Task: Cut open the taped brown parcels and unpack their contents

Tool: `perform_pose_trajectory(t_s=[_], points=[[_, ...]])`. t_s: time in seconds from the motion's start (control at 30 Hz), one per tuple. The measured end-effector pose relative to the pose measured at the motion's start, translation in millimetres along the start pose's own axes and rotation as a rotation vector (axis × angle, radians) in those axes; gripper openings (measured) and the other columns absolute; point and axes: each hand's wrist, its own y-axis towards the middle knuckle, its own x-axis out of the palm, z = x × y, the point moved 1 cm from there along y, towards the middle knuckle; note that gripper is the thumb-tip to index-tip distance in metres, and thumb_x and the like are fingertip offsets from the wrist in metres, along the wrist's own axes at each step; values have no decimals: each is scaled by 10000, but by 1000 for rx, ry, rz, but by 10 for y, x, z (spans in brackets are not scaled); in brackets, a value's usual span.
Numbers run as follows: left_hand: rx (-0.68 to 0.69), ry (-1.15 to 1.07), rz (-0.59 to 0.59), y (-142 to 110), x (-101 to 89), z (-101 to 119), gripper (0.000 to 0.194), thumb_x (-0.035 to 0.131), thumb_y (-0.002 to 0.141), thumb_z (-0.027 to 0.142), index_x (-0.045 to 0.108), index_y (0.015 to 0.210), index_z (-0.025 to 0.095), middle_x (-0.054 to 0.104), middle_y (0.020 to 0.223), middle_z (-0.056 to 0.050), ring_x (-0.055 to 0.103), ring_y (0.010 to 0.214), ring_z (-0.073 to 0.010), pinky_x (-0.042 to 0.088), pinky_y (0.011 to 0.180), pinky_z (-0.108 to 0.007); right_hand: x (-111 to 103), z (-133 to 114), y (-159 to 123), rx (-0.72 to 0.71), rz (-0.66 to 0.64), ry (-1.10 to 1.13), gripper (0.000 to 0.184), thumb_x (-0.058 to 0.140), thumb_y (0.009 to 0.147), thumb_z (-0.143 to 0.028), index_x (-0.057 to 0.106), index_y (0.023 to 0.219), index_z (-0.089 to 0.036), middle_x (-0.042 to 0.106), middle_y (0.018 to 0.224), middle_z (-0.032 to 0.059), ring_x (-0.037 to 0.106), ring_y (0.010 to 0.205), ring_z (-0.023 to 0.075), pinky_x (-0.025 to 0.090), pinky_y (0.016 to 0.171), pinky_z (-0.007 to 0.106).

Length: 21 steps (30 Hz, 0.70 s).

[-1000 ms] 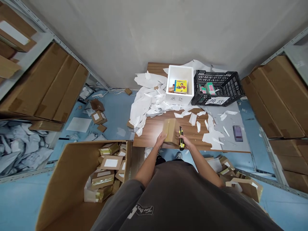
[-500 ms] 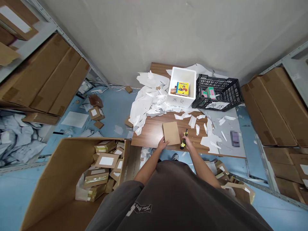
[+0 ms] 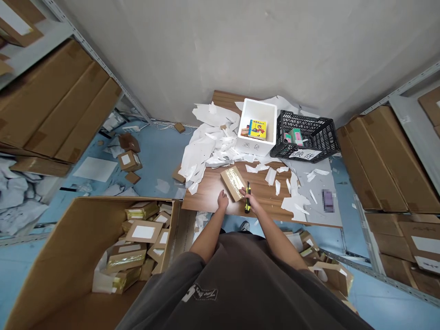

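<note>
A small brown cardboard box sits tilted on the wooden table, its top covered with shiny clear tape. My right hand is closed around a yellow and black utility knife, which points away from me. The fingers of that hand also reach the box's right near corner. My left hand is beside the box's near left side, holding nothing, with its fingers loosely bent and apart. Whether it touches the box, I cannot tell.
Torn white paper heaps at the table's left. Behind stand a white bin with a yellow book and a black crate. A large carton of parcels is at lower left; shelves with cartons flank both sides.
The box has been turned over, so its taped face now shows. My left hand has let go of it, and my right hand with the knife has moved left to the box.
</note>
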Motion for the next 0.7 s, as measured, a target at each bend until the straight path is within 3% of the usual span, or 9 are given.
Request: perform_pose_trajectory(t_s=[0.1, 0.2, 0.27, 0.33, 0.4, 0.53, 0.7], points=[[136, 213, 65, 134, -198, 252, 767, 616, 994, 467, 408, 1695, 236, 447, 1738, -131, 279, 1675, -340, 225, 1380, -491, -37, 39, -2, -21, -16, -34, 662, 578, 716, -194, 688, 1366, -255, 812, 1248, 79, 737, 1208, 261, 631, 890, 319], [398, 552, -118, 282, -294, 532, 1107, 818, 842, 524, 294, 1738, 140, 228, 1827, -181, 111, 1712, -393, 167, 1389, -489, -101, 21, 29, -47, -28, -84, 579, 603, 769, -191, 695, 1339, -234, 817, 1061, 63, 769, 1041, 240, 616, 859, 295], [442, 693, -239, 367, -302, 648, 1316, 898, 742, 598, 218, 1752, 98, 123, 1838, -226, 30, 1712, -430, 131, 1385, -516, -121, -40, 89, -35, 4, -162, 495, 626, 867, -253, 663, 1359, -211, 769, 886, 35, 749, 811, 225, 606, 760, 301], [430, 763, -294, 437, -292, 700, 1386, 911, 710, 657, 197, 1755, 93, 85, 1836, -245, 7, 1711, -440, 118, 1380, -531, -109, -150, 184, -30, 72, -316, 440, 629, 961, -352, 624, 1372, -192, 722, 817, 17, 695, 683, 219, 591, 698, 320], [434, 778, -317, 490, -285, 707, 1392, 912, 700, 685, 216, 1752, 96, 92, 1834, -249, 20, 1711, -435, 124, 1377, -525, -56, -305, 313, -88, 148, -533, 389, 615, 1013, -386, 614, 1343, -181, 747, 912, 54, 717, 772, 239, 594, 764, 337], [473, 787, -368, 558, -298, 665, 1393, 942, 673, 654, 237, 1752, 123, 115, 1835, -234, 56, 1713, -413, 163, 1369, -503, 191, -612, 643, -232, 187, -960, 285, 551, 1076, -333, 627, 1304, -180, 754, 1272, 168, 695, 1205, 309, 521, 1035, 357], [472, 809, -368, 614, -275, 607, 1371, 989, 671, 495, 233, 1756, 132, 88, 1836, -229, 30, 1715, -417, 161, 1371, -509, 539, -687, 1012, -89, 117, -1179, 351, 608, 1069, -356, 599, 1364, -165, 727, 1353, 245, 666, 1297, 376, 469, 1108, 457]])
